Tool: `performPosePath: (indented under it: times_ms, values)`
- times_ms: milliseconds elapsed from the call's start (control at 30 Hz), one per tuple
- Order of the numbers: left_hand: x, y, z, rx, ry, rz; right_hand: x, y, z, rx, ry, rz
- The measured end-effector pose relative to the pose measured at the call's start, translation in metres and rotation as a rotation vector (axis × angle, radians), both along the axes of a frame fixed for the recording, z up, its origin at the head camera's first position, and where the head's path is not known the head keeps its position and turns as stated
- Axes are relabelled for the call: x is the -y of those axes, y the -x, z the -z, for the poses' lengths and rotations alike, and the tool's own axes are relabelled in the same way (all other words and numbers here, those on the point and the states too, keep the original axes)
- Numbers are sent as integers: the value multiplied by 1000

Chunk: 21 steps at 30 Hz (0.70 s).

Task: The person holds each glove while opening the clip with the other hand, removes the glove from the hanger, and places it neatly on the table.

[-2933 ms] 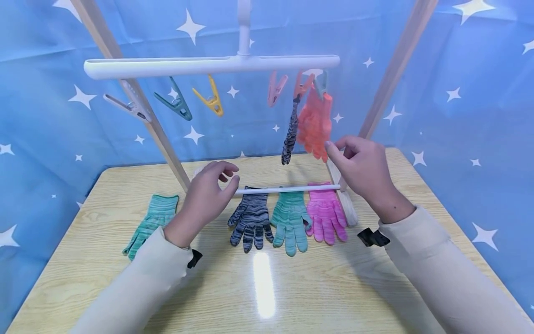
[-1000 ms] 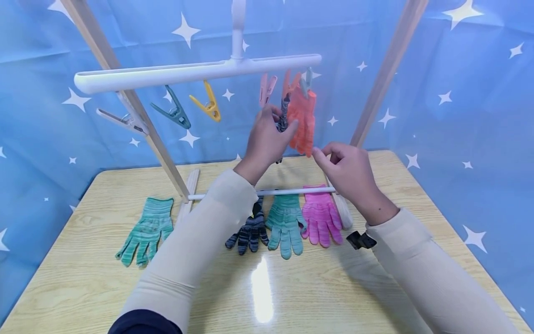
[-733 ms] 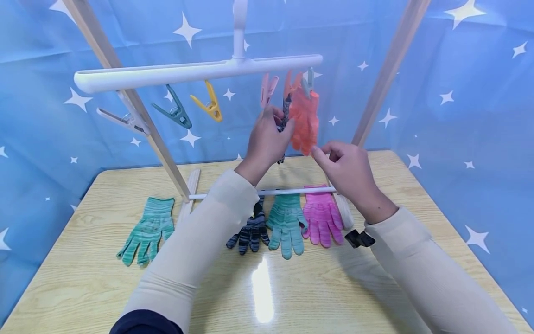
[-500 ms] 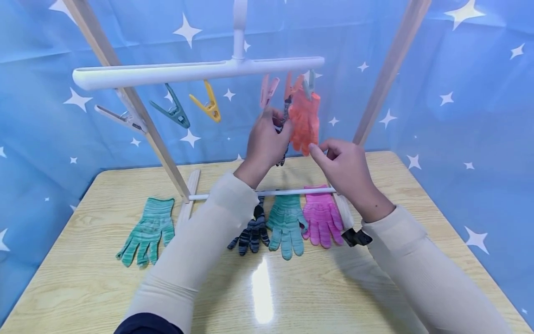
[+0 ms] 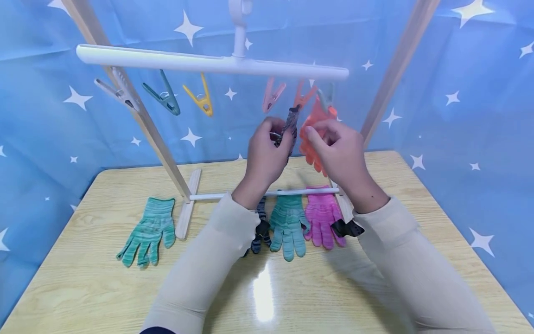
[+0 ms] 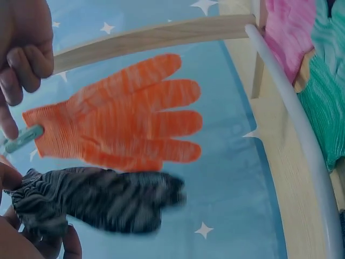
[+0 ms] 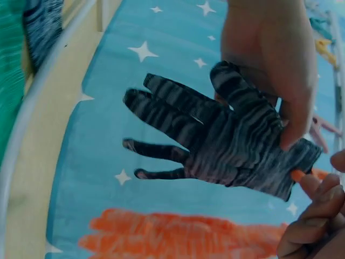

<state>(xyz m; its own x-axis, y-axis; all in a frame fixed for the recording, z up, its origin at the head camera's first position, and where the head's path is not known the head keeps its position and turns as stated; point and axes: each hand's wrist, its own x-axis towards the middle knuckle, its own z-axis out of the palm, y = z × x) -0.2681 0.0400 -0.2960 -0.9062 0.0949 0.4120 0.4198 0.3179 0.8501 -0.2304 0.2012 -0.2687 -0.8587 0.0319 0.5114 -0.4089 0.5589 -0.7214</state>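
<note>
A black-and-grey striped glove [image 7: 232, 145] hangs by its cuff from an orange clothespin [image 5: 303, 94]. My left hand [image 5: 267, 150] holds this glove near the cuff, thumb on the near side and fingers behind. My right hand [image 5: 340, 148] is just right of it, fingers bent and thumb tip close to the glove. In the right wrist view, a right fingertip [image 7: 310, 186] is right at the cuff, beside the orange clip end. Behind the right hand, an orange glove [image 6: 129, 116] hangs from a mint clothespin [image 6: 24, 139].
Overhead runs a white hanger bar [image 5: 208, 62], with pink [image 5: 273, 95], yellow [image 5: 202, 95], teal [image 5: 164, 95] and pale grey clothespins [image 5: 121, 90]. On the table [image 5: 83, 278] lie green [image 5: 150, 232], teal [image 5: 289, 227], pink [image 5: 323, 218] and dark striped gloves [image 5: 262, 232], near a white rod [image 5: 212, 196].
My left hand has gone from over the table up to the hanging striped glove and now holds it. My right hand has moved up and left from the orange glove's fingertips. The hanger has swivelled.
</note>
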Motion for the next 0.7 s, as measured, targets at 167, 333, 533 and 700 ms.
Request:
performPosePath:
  times_ms: [167, 333, 533, 700]
  values:
    - [5, -12, 4, -79, -39, 13, 6, 3, -5, -13, 31, -19]
    - [7, -22, 8, -144, -48, 17, 9, 1, -6, -2, 50, -25]
    - [7, -32, 12, -179, -50, 21, 13, 0, -10, 22, 59, -22]
    - [5, -36, 16, -210, -66, 28, 17, -1, -13, 59, 88, -35]
